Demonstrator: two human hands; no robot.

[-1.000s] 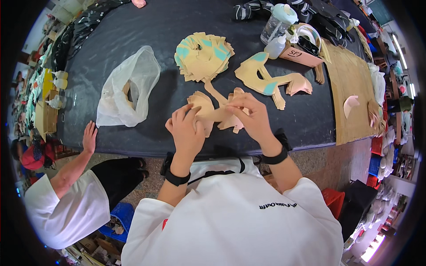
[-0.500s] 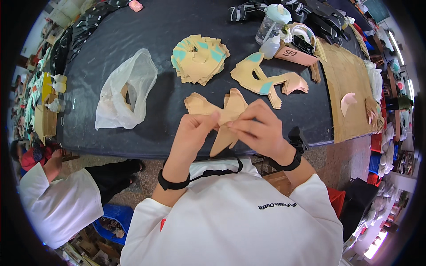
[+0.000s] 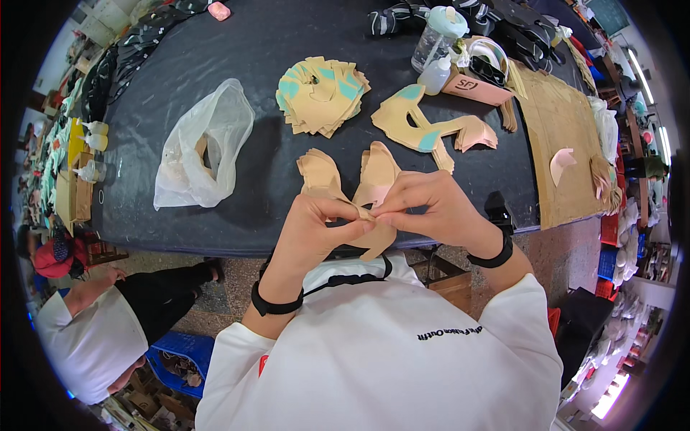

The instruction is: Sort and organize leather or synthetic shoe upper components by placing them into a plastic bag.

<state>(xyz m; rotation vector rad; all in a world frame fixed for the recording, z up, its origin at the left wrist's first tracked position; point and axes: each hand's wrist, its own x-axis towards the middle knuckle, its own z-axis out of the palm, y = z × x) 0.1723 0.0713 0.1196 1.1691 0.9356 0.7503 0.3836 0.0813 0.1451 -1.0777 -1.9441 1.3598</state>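
Both hands meet at the near table edge: left hand [image 3: 310,228] and right hand [image 3: 431,208] pinch shut on a tan, two-lobed cut-out piece [image 3: 359,188], fingertips touching at its middle. Working it well likely means small pinches close together, lobes kept flat and even. Fingers hide the pinched spot; whether layers are being peeled or pressed cannot be told. Beyond lie a stack of similar pieces [image 3: 321,95] and, left, a plastic bag [image 3: 203,144].

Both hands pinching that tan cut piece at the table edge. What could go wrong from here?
1. The tan V-shaped cut piece is pinched by left hand and right hand over the black table's near edge; a slip may drop it to the floor.
2. The fanned tan-and-teal stack could be knocked.
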